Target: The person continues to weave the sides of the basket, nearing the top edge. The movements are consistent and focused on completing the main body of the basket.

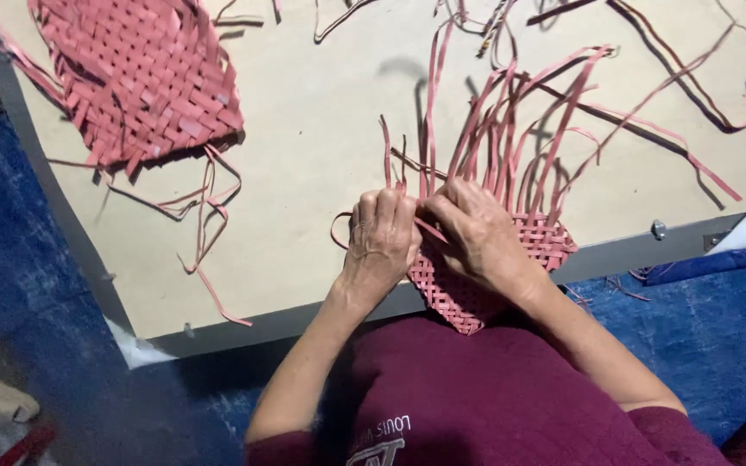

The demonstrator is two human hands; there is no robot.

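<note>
A small pink woven mat (546,243) of flat strips lies at the near edge of a beige board (321,147), with many loose strip ends (511,129) fanning upward from it. My left hand (382,235) is closed over strips at the mat's left edge. Beside it, touching, my right hand (477,237) rests on the weave and pinches a pink strip between thumb and fingers. Both hands cover the mat's left half.
A larger finished pink woven piece (144,73) lies at the board's far left, with stray strips (205,216) trailing from it. Dark and pink loose strips (666,86) cross the far right. Blue floor covering (19,259) surrounds the board. I wear a maroon top (477,397).
</note>
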